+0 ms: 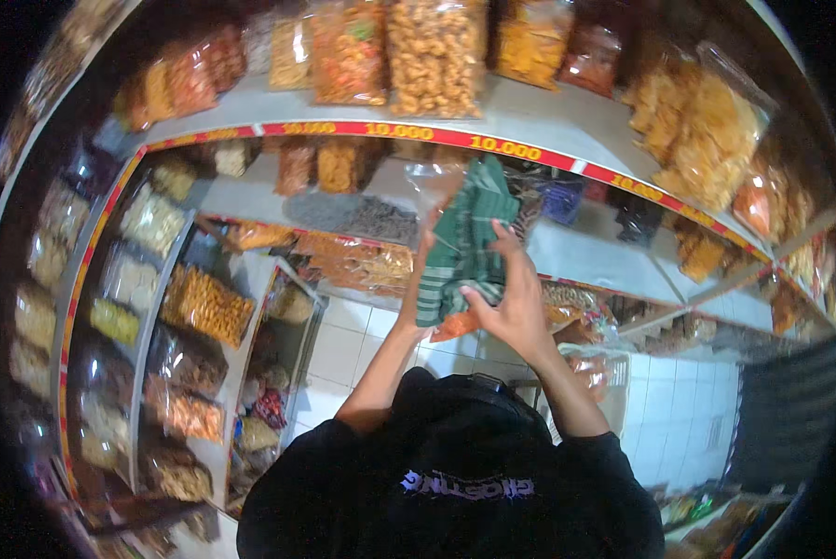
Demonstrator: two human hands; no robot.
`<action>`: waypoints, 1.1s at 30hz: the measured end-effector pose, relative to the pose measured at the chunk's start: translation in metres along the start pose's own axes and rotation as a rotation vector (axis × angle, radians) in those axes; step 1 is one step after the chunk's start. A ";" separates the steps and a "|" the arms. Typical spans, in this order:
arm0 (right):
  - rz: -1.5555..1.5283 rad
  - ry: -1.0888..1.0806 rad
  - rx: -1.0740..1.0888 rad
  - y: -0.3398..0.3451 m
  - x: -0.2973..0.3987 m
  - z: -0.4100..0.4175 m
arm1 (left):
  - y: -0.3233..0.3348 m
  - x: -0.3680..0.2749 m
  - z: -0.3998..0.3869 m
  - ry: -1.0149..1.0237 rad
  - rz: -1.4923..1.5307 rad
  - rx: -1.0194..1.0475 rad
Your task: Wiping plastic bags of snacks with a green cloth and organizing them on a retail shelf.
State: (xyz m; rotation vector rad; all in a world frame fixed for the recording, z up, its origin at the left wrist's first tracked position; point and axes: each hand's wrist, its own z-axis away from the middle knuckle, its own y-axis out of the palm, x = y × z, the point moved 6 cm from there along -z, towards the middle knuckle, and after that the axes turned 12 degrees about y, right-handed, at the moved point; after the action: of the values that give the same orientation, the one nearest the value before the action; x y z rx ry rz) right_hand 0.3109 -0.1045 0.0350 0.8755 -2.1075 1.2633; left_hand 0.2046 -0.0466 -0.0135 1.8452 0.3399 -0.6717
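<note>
A green and white checked cloth (453, 244) lies over a clear plastic bag with orange contents (457, 325), whose see-through top shows above it. My left hand (411, 313) supports the bag from its left side, its fingers mostly hidden behind cloth and bag. On the right, my right hand (522, 300) presses the cloth against the bag, thumb low and fingers higher up. Both hands are in front of the middle shelf (585, 251). A grey, fluffy duster-like thing (355, 213) rests on that shelf, left of the bag.
Snack bags fill the shelves, among them a large bag of nuts or puffs (437, 56) above and a bag of brown snacks (212, 307) at left. A red price strip (404, 131) edges the upper shelf. A pale crate (617, 391) stands on the tiled floor (341, 342).
</note>
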 end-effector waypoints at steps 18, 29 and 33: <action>0.239 0.545 -0.593 0.015 -0.011 0.102 | -0.031 0.088 0.023 -0.577 -0.120 0.343; 0.747 0.719 -0.654 0.011 0.008 0.133 | -0.006 0.145 0.094 -0.487 -0.324 0.892; 0.536 0.832 -0.843 0.018 0.006 0.182 | 0.031 0.149 0.093 -0.919 0.227 0.561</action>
State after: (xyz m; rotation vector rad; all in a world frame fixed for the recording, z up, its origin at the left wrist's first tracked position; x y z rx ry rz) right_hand 0.2737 -0.2629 -0.0483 -0.5294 -1.8741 0.6166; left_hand 0.3138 -0.1567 -0.1023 1.8129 -0.7113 -1.4516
